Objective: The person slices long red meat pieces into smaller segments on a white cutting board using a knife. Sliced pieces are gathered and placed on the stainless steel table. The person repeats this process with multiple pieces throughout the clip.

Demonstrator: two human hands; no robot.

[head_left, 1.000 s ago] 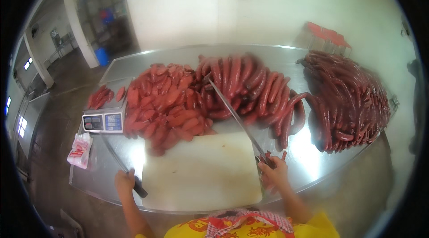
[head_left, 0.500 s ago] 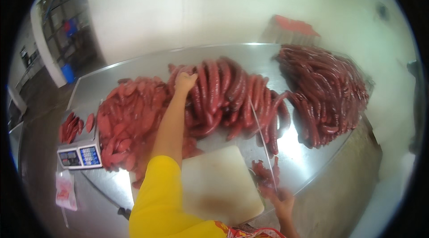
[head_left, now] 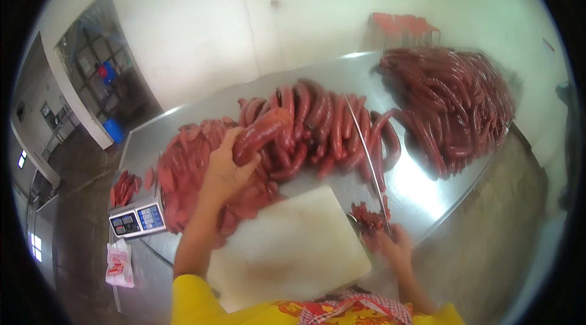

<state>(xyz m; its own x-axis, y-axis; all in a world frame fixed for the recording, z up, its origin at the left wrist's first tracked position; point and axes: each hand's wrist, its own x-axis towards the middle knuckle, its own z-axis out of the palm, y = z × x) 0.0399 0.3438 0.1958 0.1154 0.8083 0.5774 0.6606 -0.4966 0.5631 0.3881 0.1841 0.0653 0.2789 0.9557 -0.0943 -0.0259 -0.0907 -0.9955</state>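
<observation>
My left hand (head_left: 228,165) is closed round a thick red sausage (head_left: 261,134), lifted above the heaps left of centre. In my right hand (head_left: 395,243), at the near right, is a long thin knife (head_left: 368,153), its blade pointing up and away across the whole sausages (head_left: 317,118). A white cutting board (head_left: 293,244) lies between my forearms. Beside the knife hand is a small pile of red scraps (head_left: 370,217), partly hidden by that hand. Sliced sausage pieces (head_left: 189,172) form a heap to the left, partly behind my left arm.
Another big heap of sausages (head_left: 448,108) covers the far right of the steel table (head_left: 421,203). At the left stand a digital scale (head_left: 137,220) with sausage pieces on it and a plastic packet (head_left: 119,264). Red chairs (head_left: 406,22) line the wall behind.
My left hand has come back from the whole sausages toward me, now with a sausage in it. The right hand still holds the knife, and the view has shifted.
</observation>
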